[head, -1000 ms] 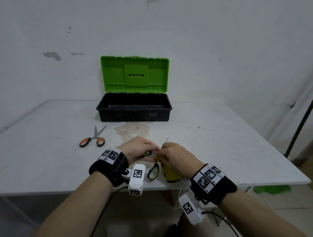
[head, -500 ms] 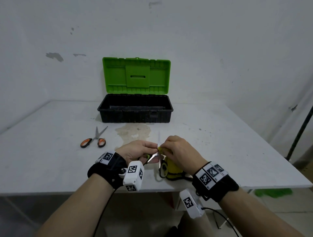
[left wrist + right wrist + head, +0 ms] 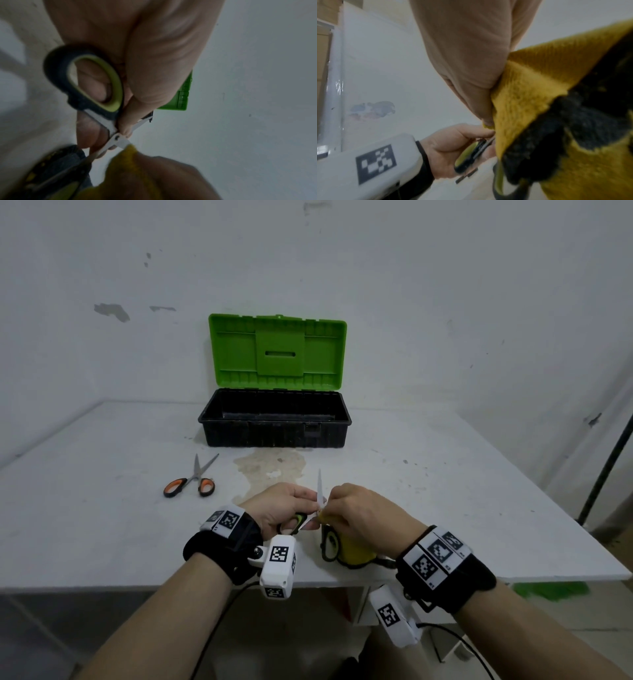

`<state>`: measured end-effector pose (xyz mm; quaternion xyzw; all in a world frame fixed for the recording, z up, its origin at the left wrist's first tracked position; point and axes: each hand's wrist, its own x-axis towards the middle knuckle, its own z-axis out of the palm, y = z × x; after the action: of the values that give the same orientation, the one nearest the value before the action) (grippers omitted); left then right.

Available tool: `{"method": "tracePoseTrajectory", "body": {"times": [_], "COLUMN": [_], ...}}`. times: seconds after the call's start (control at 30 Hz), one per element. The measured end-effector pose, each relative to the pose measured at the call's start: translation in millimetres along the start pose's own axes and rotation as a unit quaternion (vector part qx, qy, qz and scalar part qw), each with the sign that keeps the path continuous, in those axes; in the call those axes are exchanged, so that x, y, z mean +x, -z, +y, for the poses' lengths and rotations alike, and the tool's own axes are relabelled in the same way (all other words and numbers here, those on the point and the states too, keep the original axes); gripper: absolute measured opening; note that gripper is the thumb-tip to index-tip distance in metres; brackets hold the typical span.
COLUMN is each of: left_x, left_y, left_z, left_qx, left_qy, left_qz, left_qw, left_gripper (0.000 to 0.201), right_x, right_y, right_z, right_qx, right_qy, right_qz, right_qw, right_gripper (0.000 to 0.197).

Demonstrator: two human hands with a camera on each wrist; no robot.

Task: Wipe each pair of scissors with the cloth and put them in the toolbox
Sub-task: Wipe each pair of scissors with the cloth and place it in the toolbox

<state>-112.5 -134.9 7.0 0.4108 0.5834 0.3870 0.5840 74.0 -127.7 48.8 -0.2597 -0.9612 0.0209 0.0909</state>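
Your left hand [image 3: 281,508] is gripping the green-handled scissors [image 3: 310,513] low in the frame, blades spread, one pointing up-frame at the open toolbox [image 3: 274,436]. Your right hand [image 3: 359,513] is pinching the yellow cloth [image 3: 352,553] onto the blade beside the pivot. The orange-handled scissors [image 3: 191,481] are lying left of centre, nearer your left hand.

Both forearms reached toward twelve o'clock and met at centre, the left hand [image 3: 284,508] curled round green-and-black-handled steel scissors [image 3: 297,522], the right hand [image 3: 359,513] at three o'clock pinching a yellow-and-black fuzzy cloth [image 3: 352,553].
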Motion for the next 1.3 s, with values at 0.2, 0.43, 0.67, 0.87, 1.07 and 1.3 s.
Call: {"method": "tracePoseTrajectory", "body": {"times": [0.2, 0.43, 0.67, 0.87, 1.07, 1.3], "left_x": [0, -1, -1, -7, -1, 2], "left_y": [-8, -14, -24, -25, -27, -21], "left_z": [6, 4, 12, 17, 12, 5], "left_qx": [0.001, -0.027, -0.063, -0.093, -0.071, -0.125], "left_qy": [-0.046, -0.075, -0.087, -0.113, -0.125, -0.12], "left_qz": [0.004, 0.017, 0.08, 0.055, 0.075, 0.041], "left_qw": [0.999, 0.997, 0.991, 0.988, 0.987, 0.984], "left_gripper": [0.017, 0.013, 0.011, 0.012, 0.012, 0.018], "right_x": [3, 2, 7, 6, 6, 6], "right_y": [-12, -2, -37, -20, -35, -12], "right_z": [-2, 3, -13, -13, -20, -9], "right_qx": [-0.013, 0.024, -0.02, 0.011, 0.008, 0.027], "right_qy": [-0.026, -0.101, -0.09, -0.125, -0.106, -0.141], "right_qz": [0.036, 0.082, 0.112, 0.157, 0.153, 0.159], "right_qw": [0.999, 0.991, 0.989, 0.98, 0.983, 0.977], "right_gripper": [0.018, 0.021, 0.011, 0.009, 0.01, 0.021]}}
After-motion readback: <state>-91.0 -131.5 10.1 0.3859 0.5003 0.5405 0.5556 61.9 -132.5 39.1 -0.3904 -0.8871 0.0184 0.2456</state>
